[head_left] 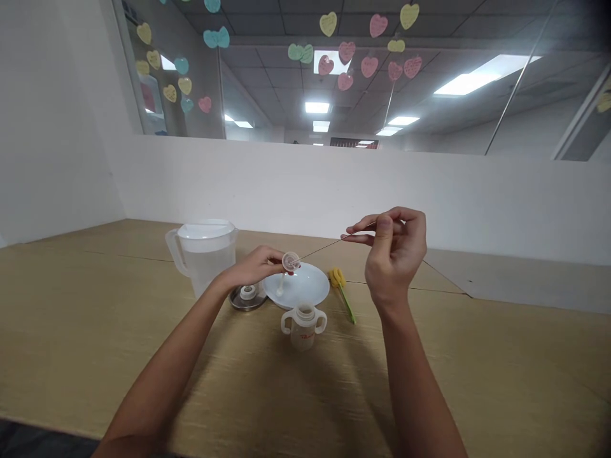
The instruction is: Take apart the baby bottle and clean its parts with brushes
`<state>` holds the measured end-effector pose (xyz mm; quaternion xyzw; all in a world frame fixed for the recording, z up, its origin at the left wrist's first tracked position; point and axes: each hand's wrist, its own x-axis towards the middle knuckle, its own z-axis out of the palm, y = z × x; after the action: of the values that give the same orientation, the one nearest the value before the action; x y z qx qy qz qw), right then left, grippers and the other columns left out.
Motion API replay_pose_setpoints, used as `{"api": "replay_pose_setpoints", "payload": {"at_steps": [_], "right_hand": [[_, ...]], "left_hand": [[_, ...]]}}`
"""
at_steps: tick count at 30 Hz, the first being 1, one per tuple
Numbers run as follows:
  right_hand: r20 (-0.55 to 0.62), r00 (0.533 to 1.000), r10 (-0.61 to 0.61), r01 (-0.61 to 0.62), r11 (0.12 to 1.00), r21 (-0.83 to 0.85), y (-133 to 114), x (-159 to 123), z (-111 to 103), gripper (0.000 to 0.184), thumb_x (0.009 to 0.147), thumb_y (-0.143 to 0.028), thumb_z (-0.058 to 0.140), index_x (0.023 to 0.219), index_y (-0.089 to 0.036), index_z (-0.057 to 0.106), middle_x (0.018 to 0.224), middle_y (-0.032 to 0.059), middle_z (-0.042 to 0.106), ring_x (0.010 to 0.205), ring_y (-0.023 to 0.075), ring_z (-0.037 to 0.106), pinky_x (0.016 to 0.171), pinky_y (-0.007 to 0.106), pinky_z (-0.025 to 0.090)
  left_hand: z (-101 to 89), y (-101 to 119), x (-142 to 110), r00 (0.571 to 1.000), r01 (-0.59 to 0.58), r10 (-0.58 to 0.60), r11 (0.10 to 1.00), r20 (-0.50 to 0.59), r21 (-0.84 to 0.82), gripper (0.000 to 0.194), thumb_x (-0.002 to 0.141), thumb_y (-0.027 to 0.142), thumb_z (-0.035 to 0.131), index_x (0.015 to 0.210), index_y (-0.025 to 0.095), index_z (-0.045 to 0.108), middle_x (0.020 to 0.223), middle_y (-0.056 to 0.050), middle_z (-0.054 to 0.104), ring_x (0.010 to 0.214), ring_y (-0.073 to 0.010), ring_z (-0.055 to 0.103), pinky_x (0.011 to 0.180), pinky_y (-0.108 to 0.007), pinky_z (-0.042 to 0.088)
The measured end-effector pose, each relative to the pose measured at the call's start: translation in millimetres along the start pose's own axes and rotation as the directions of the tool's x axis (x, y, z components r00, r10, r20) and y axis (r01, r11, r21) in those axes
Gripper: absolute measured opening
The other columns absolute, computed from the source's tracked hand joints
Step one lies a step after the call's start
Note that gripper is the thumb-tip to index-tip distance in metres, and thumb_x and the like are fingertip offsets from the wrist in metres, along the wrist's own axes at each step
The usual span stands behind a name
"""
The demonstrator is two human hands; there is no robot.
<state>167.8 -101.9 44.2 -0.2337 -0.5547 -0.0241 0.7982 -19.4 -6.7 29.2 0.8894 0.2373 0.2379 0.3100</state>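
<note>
My left hand (258, 264) pinches a small round clear valve piece with a straw hanging from it (289, 261), held above a white plate (310, 286). My right hand (394, 248) is raised to the right, fingers pinched on the end of a thin wire brush (329, 244). The wire's far tip reaches into the valve piece. Just in front of the plate stands a small clear baby cup with two handles (303, 324), without its lid.
A clear water pitcher with a white lid (205, 251) stands at the left. A small metal dish with a white part in it (247, 296) lies beside the plate. A yellow-green bottle brush (342, 289) lies right of the plate. A white partition rises behind the wooden table (95, 318).
</note>
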Motion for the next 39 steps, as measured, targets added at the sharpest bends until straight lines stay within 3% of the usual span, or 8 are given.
{"api": "replay_pose_setpoints", "payload": {"at_steps": [9, 15, 20, 26, 34, 39], "right_hand": [[0.022, 0.999, 0.032, -0.031, 0.999, -0.023, -0.9, -3.9, 3.6, 0.01, 0.089, -0.031, 0.043, 0.087, -0.022, 0.039, 0.07, -0.0032, 0.055, 0.063, 0.0113, 0.06, 0.058, 0.03, 0.057], [0.088, 0.996, 0.003, -0.005, 1.0, 0.026, 8.6, -16.4, 17.6, 0.005, 0.09, -0.027, 0.04, 0.088, -0.022, 0.04, 0.071, -0.0024, 0.055, 0.063, 0.011, 0.059, 0.059, 0.03, 0.056], [0.095, 0.993, 0.07, -0.075, 0.996, 0.053, 23.7, -26.0, 28.5, 0.006, 0.09, -0.028, 0.04, 0.089, -0.021, 0.039, 0.072, -0.0022, 0.055, 0.064, 0.0113, 0.06, 0.06, 0.029, 0.056], [0.149, 0.98, 0.13, -0.133, 0.991, 0.013, 30.7, -38.2, 38.9, 0.009, 0.091, -0.03, 0.036, 0.09, -0.021, 0.037, 0.068, -0.0028, 0.055, 0.059, 0.0107, 0.061, 0.058, 0.026, 0.054], [0.142, 0.971, 0.194, -0.21, 0.972, 0.106, 40.0, -47.4, 47.4, 0.012, 0.092, -0.035, 0.034, 0.093, -0.023, 0.032, 0.073, 0.0005, 0.063, 0.068, 0.0135, 0.065, 0.065, 0.031, 0.055], [0.187, 0.959, 0.214, -0.222, 0.975, 0.022, 43.8, -50.2, 48.6, 0.012, 0.093, -0.035, 0.031, 0.092, -0.023, 0.031, 0.084, 0.0058, 0.066, 0.078, 0.0149, 0.064, 0.073, 0.035, 0.052]], "left_hand": [[1.3, 6.7, -1.8, 1.0, 0.008, -0.008, 1.0, 0.0, 0.014, 0.025, 0.079, 0.032, 0.053, 0.083, 0.012, 0.069, 0.093, -0.006, 0.067, 0.091, -0.019, 0.058, 0.081, -0.027, 0.042], [-0.8, 7.3, -4.0, 0.999, -0.024, 0.026, 0.994, -0.018, 0.108, 0.026, 0.081, 0.032, 0.051, 0.082, 0.013, 0.069, 0.087, -0.005, 0.067, 0.083, -0.0172, 0.057, 0.075, -0.024, 0.04], [-2.9, 4.3, -5.7, 0.998, -0.026, 0.035, 0.987, -0.058, 0.161, 0.028, 0.081, 0.035, 0.05, 0.078, 0.013, 0.068, 0.084, -0.004, 0.066, 0.079, -0.0162, 0.056, 0.07, -0.022, 0.038], [0.3, 1.3, -3.2, 1.0, -0.016, 0.018, 0.978, -0.009, 0.208, 0.035, 0.081, 0.04, 0.048, 0.078, 0.012, 0.068, 0.076, -0.003, 0.065, 0.071, -0.0157, 0.054, 0.062, -0.022, 0.036], [1.7, 2.1, -2.6, 0.999, -0.038, 0.038, 0.987, 0.0, 0.155, 0.03, 0.081, 0.036, 0.049, 0.077, 0.012, 0.067, 0.079, -0.004, 0.065, 0.075, -0.0155, 0.055, 0.065, -0.022, 0.037], [0.8, 3.8, -4.5, 1.0, -0.008, 0.011, 0.987, -0.019, 0.163, 0.036, 0.08, 0.043, 0.048, 0.072, 0.012, 0.066, 0.07, -0.002, 0.062, 0.063, -0.0122, 0.049, 0.057, -0.021, 0.033]]}}
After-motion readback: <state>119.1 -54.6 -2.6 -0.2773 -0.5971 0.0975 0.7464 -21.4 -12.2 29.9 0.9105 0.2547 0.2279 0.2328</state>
